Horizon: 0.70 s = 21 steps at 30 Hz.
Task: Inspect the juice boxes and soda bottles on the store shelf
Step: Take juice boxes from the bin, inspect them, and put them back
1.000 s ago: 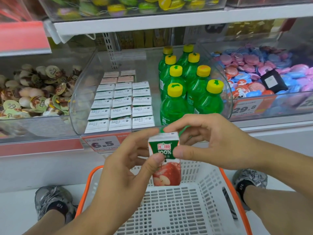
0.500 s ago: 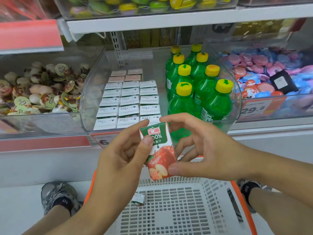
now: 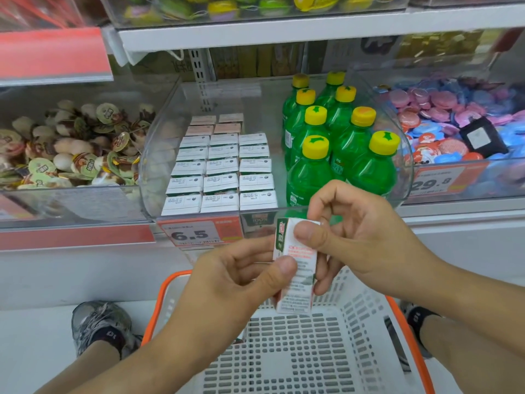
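Observation:
A small apple juice box (image 3: 295,268) is held upright in front of the shelf, its white printed side facing me. My left hand (image 3: 241,277) pinches its lower part with the thumb on the front. My right hand (image 3: 352,237) pinches its top, thumb pressed on the upper face. Behind, a clear bin (image 3: 159,155) holds rows of juice boxes (image 3: 221,169) on the left and several green soda bottles (image 3: 338,149) with yellow caps on the right.
A white basket with an orange rim (image 3: 298,359) sits on the floor under my hands, between my shoes. Price tags (image 3: 196,233) hang on the shelf edge. Bins of snack cups (image 3: 71,149) and round packets (image 3: 449,120) flank the middle bin.
The juice box has been turned in my hands: the apple picture faced me before, now the white text side does. My right thumb moved onto its top.

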Each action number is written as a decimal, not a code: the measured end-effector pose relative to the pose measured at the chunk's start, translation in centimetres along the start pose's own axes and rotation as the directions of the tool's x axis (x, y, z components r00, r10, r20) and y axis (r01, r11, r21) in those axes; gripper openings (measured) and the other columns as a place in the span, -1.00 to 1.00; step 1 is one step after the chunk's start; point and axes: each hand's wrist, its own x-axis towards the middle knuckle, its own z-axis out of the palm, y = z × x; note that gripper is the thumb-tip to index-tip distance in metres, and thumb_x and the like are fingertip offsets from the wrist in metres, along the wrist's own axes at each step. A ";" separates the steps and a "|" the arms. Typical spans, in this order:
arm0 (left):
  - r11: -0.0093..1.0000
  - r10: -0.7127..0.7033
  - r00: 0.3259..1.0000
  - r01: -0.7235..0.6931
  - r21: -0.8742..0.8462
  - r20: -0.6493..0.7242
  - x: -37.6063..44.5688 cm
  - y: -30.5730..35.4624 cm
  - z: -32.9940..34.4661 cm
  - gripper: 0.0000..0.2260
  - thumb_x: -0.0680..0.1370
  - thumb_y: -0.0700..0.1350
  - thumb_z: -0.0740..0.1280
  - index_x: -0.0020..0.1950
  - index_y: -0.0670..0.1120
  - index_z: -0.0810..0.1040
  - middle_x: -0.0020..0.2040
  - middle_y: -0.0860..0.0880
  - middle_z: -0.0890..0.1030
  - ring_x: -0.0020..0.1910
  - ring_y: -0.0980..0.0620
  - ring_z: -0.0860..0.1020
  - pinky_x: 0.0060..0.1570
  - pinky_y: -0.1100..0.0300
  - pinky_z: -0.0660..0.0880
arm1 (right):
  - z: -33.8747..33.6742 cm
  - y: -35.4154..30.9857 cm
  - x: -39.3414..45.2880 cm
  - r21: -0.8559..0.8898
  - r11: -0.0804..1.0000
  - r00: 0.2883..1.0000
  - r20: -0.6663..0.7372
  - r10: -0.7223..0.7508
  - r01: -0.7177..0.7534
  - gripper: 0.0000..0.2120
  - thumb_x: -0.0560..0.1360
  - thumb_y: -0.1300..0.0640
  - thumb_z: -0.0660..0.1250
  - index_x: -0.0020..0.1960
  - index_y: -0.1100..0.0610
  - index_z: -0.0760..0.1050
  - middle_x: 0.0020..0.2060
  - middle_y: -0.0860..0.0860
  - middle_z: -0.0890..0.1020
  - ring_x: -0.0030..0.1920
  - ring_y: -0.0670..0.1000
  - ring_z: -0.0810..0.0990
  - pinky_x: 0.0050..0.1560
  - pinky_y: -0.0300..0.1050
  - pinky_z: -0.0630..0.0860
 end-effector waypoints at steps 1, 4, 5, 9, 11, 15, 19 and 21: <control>1.000 -0.002 1.000 0.002 -0.003 -0.006 0.0 0.0 0.1 -0.71 0.40 0.02 0.51 0.10 0.00 0.71 -0.02 -0.19 0.72 -0.04 -0.32 0.64 0.02 -0.11 0.58 | 0.0 0.0 0.0 0.000 1.000 1.000 0.000 0.003 -0.003 -0.74 0.38 0.15 0.43 -0.09 0.26 0.41 -0.29 0.29 0.47 -0.51 0.14 0.59 -0.51 0.05 0.61; 1.000 -0.009 1.000 0.009 -0.009 -0.028 0.1 0.0 0.2 -0.69 0.43 0.03 0.49 0.12 -0.07 0.70 -0.04 -0.27 0.70 -0.09 -0.28 0.62 0.04 -0.13 0.57 | -0.1 0.0 0.1 0.001 1.000 1.000 -0.006 0.000 0.000 -0.73 0.41 0.14 0.40 -0.04 0.28 0.42 -0.24 0.32 0.50 -0.49 0.14 0.60 -0.49 0.06 0.62; 1.000 -0.019 0.999 0.018 -0.022 -0.037 0.2 0.0 0.2 -0.67 0.45 0.03 0.50 0.14 -0.11 0.69 -0.03 -0.25 0.71 -0.04 -0.32 0.64 0.07 -0.13 0.58 | -0.1 -0.1 0.0 -0.002 1.000 1.000 -0.006 -0.001 0.001 -0.72 0.41 0.13 0.41 -0.01 0.27 0.44 -0.25 0.28 0.51 -0.47 0.15 0.60 -0.47 0.05 0.62; 0.997 -0.034 0.997 0.030 -0.064 -0.066 0.3 -0.3 0.1 -0.63 0.45 0.02 0.38 0.18 -0.13 0.67 0.03 -0.19 0.71 0.13 -0.31 0.62 0.18 -0.06 0.57 | -0.1 0.2 -0.3 -0.118 0.993 1.000 -0.004 0.002 -0.003 -0.59 0.33 0.11 0.51 0.12 0.12 0.47 -0.21 0.08 0.50 -0.36 0.11 0.58 -0.38 0.08 0.65; 0.997 -0.032 0.997 0.027 -0.073 -0.063 0.4 -0.4 0.1 -0.69 0.53 0.02 0.40 0.18 -0.12 0.67 0.03 -0.21 0.71 0.11 -0.30 0.63 0.22 -0.17 0.51 | -0.1 0.2 -0.4 -0.199 0.980 1.000 -0.004 -0.002 0.002 -0.52 0.28 0.07 0.56 0.14 0.05 0.48 -0.19 0.02 0.45 -0.34 0.06 0.54 -0.35 0.12 0.65; 0.996 -0.011 1.000 0.010 -0.091 -0.012 0.5 -0.3 0.0 -0.64 0.51 0.01 0.32 0.23 -0.12 0.63 0.05 -0.22 0.70 0.02 -0.17 0.65 0.16 -0.09 0.58 | -0.3 0.0 -0.5 -0.330 0.944 0.999 0.014 0.035 -0.029 -0.30 0.10 -0.05 0.70 0.17 -0.15 0.49 -0.11 -0.05 0.44 -0.29 0.02 0.51 -0.21 0.22 0.64; 0.990 0.001 1.000 0.000 -0.143 0.000 0.5 0.0 0.1 -0.67 0.51 -0.01 0.30 0.22 -0.07 0.65 0.06 -0.22 0.70 -0.02 -0.15 0.67 0.00 0.06 0.62 | -0.3 -0.2 -0.5 -0.439 0.898 0.998 0.053 0.045 -0.018 -0.22 0.04 -0.18 0.70 0.20 -0.27 0.49 0.06 0.01 0.48 -0.02 0.00 0.63 -0.06 0.12 0.66; 0.988 -0.017 1.000 0.018 -0.154 0.007 0.5 0.0 0.2 -0.69 0.56 -0.01 0.26 0.19 -0.09 0.66 0.02 -0.28 0.69 -0.08 -0.21 0.67 -0.05 0.02 0.60 | -0.1 -0.3 -0.6 -0.465 0.885 0.999 0.025 0.048 -0.030 -0.28 0.04 -0.29 0.65 0.15 -0.31 0.49 0.08 -0.10 0.47 0.03 -0.04 0.63 -0.02 0.07 0.66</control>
